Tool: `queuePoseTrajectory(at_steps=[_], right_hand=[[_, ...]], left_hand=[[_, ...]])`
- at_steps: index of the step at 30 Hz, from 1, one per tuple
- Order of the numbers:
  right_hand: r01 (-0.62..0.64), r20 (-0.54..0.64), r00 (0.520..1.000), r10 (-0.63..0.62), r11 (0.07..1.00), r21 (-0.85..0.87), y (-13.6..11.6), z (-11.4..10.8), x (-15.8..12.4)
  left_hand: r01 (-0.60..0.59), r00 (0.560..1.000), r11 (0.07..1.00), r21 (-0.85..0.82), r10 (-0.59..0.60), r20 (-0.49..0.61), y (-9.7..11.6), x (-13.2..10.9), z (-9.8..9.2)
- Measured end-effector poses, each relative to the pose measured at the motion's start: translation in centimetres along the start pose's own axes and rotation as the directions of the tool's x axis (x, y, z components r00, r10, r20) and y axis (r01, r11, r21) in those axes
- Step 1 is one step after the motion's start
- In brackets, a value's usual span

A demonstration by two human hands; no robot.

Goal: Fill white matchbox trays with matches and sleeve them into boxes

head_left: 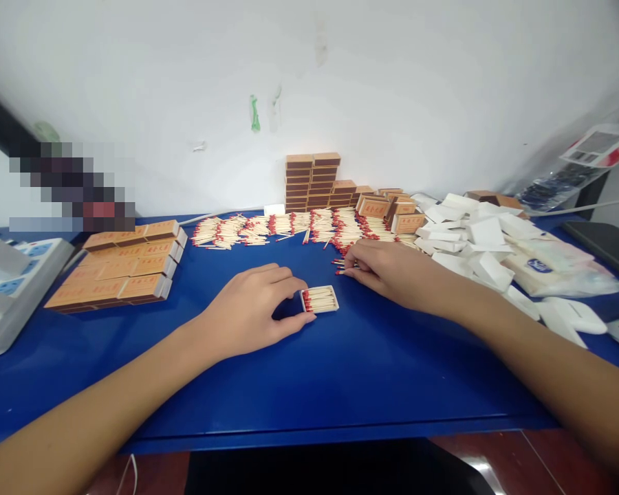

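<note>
A small white matchbox tray (320,309) lies on the blue table with a row of red-tipped matches (320,298) inside. Thumb and fingers of my left hand (258,306) grip the tray at its left end. To the right and a little farther back, my right hand (392,271) has its fingers pinched on several matches, whose red heads stick out to the left. Just beyond that hand spreads a long pile of loose matches (320,225), running across the back of the table.
Filled-looking matchboxes (128,268) lie in rows at the left, beside a white power strip (25,289). More matchboxes (310,182) are stacked against the wall. White empty trays (487,234) heap up at the right, near a plastic tissue pack (562,268) and a dark phone-like object (606,244).
</note>
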State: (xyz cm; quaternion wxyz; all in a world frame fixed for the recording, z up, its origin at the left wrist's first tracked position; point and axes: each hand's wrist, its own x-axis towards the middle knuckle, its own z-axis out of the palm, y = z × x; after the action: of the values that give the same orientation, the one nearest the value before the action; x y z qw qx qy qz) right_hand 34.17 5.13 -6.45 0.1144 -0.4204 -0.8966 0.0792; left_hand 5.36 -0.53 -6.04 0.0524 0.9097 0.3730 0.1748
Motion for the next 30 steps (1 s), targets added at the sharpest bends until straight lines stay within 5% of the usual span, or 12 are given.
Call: queuePoseTrajectory(at_steps=[15, 22, 30], right_hand=[[-0.061, 0.093, 0.993, 0.066, 0.997, -0.048, 0.0, -0.8, -0.4], [0.029, -0.021, 0.999, -0.028, 0.998, 0.049, -1.9, -0.8, -0.8], [0.167, -0.016, 0.986, -0.167, 0.986, 0.009, -4.5, 0.1, -1.6]], left_hand=[[0.006, 1.000, 1.000, -0.010, -0.006, 0.005, 0.0, 0.0, 0.1], [0.011, 1.000, 1.000, -0.010, -0.011, 0.004, 0.0, 0.1, 0.1], [0.018, 1.000, 1.000, 0.003, -0.018, 0.003, 0.0, 0.2, 0.3]])
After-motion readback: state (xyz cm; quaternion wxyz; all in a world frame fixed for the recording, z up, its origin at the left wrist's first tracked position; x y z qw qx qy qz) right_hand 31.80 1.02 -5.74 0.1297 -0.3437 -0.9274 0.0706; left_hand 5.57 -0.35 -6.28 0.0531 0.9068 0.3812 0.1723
